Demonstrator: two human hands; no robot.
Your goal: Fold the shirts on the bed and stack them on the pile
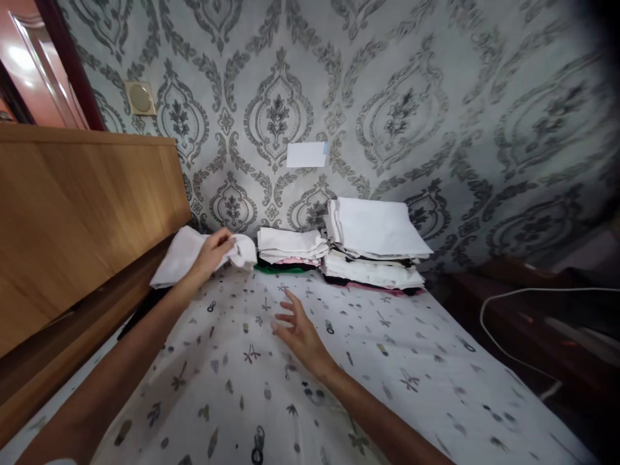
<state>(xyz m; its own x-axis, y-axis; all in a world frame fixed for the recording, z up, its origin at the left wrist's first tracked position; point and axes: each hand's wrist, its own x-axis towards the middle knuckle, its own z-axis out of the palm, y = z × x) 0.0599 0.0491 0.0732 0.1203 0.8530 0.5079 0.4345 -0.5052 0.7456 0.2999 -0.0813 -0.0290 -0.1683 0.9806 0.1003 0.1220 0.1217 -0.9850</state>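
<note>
Along the foot of the patterned wall [334,97], three groups of folded fabric rest on a printed sheet [368,381]. The left-hand group is a white cloth [180,255], positioned beside the wooden panel [87,213]; its left part lies flat and its right end is bunched. A black item shows under its left edge. The left hand [212,252] is on this cloth, fingers partly curled over it; whether fabric is pinched between fingers and thumb cannot be told. The left forearm passes in front of the cloth and covers part of it.

The right hand [299,330] is held over the sheet, fingers spread and half extended, thumb apart, holding nothing.

The middle stack [290,240] stands between the white cloth and the right stack [380,226]. It has white layers on top, with pink, black and green edges below. The right stack is taller, topped by a large white folded piece, with black and pink layers at its base; the two stacks adjoin.

The panel bounds the left side. Mounted on the wall are a white rectangular card [305,155] and a square plate with a round centre [140,98]. A white cable [557,289] curves beyond the sheet's right edge; the items behind it are too dim to identify.
</note>
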